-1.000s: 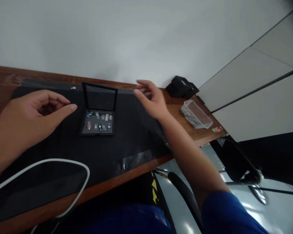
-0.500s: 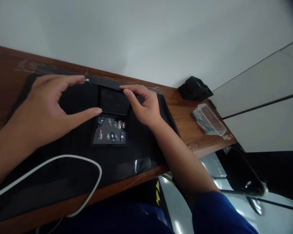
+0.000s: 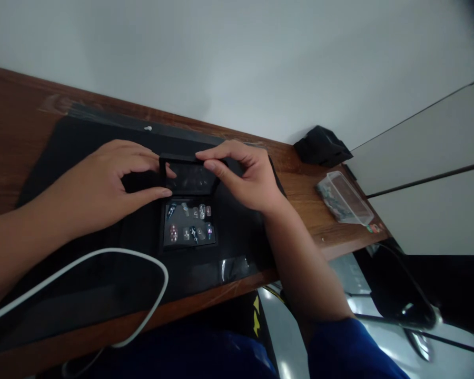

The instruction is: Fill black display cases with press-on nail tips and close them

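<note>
A: Where does the case stand?

B: The small black case (image 3: 190, 247) lies on the dark mat (image 3: 114, 279), between the person's two hands, with its lid (image 3: 193, 181) raised at the back.

A: And what sits inside?

B: Ten small decorated pieces (image 3: 174, 232), shaped like nail tips, on a grey insert (image 3: 179, 219): two rows of five (one speckled pinkish, a couple dark with pale marks, others clear or silvery).

A: What is the right hand doing?

B: The right hand (image 3: 253, 181) has its thumb and forefinger together on the lid's upper edge, pinching it near the right-hand corner.

A: The left?

B: The left hand (image 3: 112, 179) has thumb and fingers apart, straddling the lid's left edge. The thumb is in front, near the lower corner; a fingertip behind shows through the clear window. Whether the thumb presses on the frame, one cannot tell.

A: What lies round about?

B: A white cable (image 3: 114, 249) loops across the mat nearer the person. A white scrap (image 3: 147, 128) lies beyond the left hand, by the mat's far edge. Farther right, on the wooden table (image 3: 19, 116), a clear plastic box (image 3: 355, 210) with greenish contents sits near a black object (image 3: 322, 146) by the wall.
</note>
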The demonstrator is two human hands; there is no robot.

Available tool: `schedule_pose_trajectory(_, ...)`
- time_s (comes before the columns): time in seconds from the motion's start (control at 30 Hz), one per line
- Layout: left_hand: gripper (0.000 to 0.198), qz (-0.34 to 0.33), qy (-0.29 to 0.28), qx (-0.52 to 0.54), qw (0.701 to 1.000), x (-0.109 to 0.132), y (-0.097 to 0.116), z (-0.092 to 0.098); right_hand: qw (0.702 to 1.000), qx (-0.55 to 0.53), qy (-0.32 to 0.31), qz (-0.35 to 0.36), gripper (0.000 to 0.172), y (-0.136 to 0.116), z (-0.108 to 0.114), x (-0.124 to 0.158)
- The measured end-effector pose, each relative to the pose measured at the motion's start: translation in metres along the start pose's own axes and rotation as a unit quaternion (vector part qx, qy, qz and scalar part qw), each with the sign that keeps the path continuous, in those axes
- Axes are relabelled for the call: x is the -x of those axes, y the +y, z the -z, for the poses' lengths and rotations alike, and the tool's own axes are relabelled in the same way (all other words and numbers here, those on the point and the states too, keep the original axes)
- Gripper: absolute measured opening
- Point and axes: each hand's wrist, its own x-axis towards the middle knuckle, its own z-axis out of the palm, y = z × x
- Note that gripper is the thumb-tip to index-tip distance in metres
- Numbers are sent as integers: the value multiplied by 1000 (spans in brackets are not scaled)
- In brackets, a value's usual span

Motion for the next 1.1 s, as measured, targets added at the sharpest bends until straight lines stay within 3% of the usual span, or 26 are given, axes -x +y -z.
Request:
schedule_pose_trajectory(0.2,38,0,-12,-5,1000,3,0,3,981,-138,-131,-29,34,-5,19,2)
schedule_pose_trajectory(0.37,38,-14,-102,-31,994,-1,-15,16,950,-196,-237,-42,34,-8,18,1)
schedule_pose_trajectory(0.5,50,16,-114,-41,993,2,-19,28,937,-223,-265,-48,31,-11,11,2)
schedule_pose_trajectory(0.6,53,30,-105,-21,994,7,-12,31,934,-189,-296,-66,31,-17,5,5)
schedule_pose_trajectory(0.73,64,67,-142,-16,987,10,-15,28,938,-116,-318,-74,32,-27,0,7)
schedule_pose_trajectory(0.93,101,8,-192,-64,979,8,-44,19,937,-103,-323,-80,26,-29,-2,9)
schedule_pose_trajectory(1.1,115,-15,-193,-75,978,13,-42,13,936,-85,-333,-74,24,-29,-2,9)
